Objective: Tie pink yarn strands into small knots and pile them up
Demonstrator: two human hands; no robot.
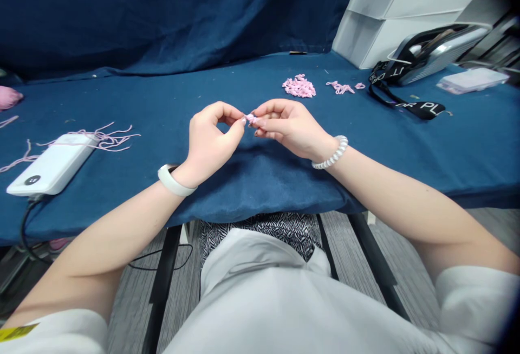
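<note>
My left hand (211,140) and my right hand (284,128) meet in the middle of the blue cloth-covered table (162,94). Their fingertips pinch a small twist of pink yarn (251,119) from both sides, and the fingers partly hide it. A heap of short pink yarn pieces (299,87) lies beyond my right hand, apart from it. A few looser pink strands (340,88) lie to its right. More pink yarn strands (101,140) trail over a white power bank (51,164) to the left of my left hand.
A pink yarn ball (6,97) lies at the far left edge. At the back right are a black lanyard (406,99), a silver pouch (430,56), a flat plastic box (473,80) and white shelving (390,12). A black cable (28,224) hangs off the table's front edge.
</note>
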